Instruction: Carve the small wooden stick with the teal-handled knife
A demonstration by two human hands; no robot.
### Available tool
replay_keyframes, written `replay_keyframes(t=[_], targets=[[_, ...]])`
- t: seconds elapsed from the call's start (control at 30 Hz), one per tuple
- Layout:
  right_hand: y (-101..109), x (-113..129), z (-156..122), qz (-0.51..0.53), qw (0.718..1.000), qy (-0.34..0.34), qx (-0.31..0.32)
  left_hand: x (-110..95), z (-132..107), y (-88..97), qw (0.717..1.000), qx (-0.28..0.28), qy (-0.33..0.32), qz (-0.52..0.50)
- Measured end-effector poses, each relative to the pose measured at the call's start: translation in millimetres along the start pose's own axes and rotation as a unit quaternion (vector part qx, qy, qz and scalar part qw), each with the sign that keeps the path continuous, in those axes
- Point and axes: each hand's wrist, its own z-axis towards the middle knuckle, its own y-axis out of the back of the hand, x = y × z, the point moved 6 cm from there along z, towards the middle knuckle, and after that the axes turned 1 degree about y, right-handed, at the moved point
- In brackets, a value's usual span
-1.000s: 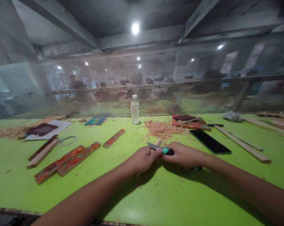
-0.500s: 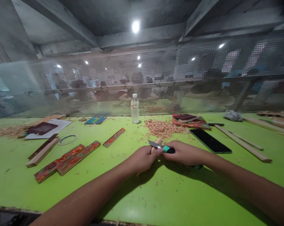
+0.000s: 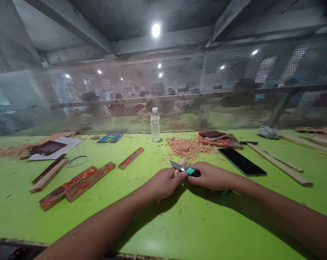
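My left hand (image 3: 166,183) is closed round a short piece of pale wood (image 3: 183,162), whose far end sticks out past the fingers. In my right hand (image 3: 210,176) is a utility knife (image 3: 191,171) with a black and green handle. Its bare blade lies across the wood and points to the left. My left thumb presses close to the front of the knife handle. Just beyond both hands spreads a heap of wood shavings (image 3: 186,147) on the green table (image 3: 196,231).
Painted wooden strips (image 3: 90,180), a pale wood block (image 3: 49,176) and a ring (image 3: 77,161) lie leftward. A water bottle (image 3: 155,125) stands before a perforated metal screen (image 3: 125,108). To the right are a phone (image 3: 242,161), a long wooden stick (image 3: 279,165) and a crumpled grey cloth (image 3: 267,132).
Almost nothing differs. The knife and both hands keep nearly the same place on the wood, with only a very slight shift of the blade.
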Motion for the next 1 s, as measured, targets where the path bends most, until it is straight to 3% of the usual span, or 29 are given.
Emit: replay_keyframes(t=[0.47, 1.0], targets=[[-0.4, 2.2, 2.8, -0.042, 0.998, 0.035, -0.03, -2.1, 1.7, 1.2, 0.993, 0.001, -0.025, 0.12], [0.8, 6.9, 0.2, -0.056, 0.997, 0.038, -0.034, -4.6, 1.2, 2.7, 0.992, -0.008, -0.03, 0.125]])
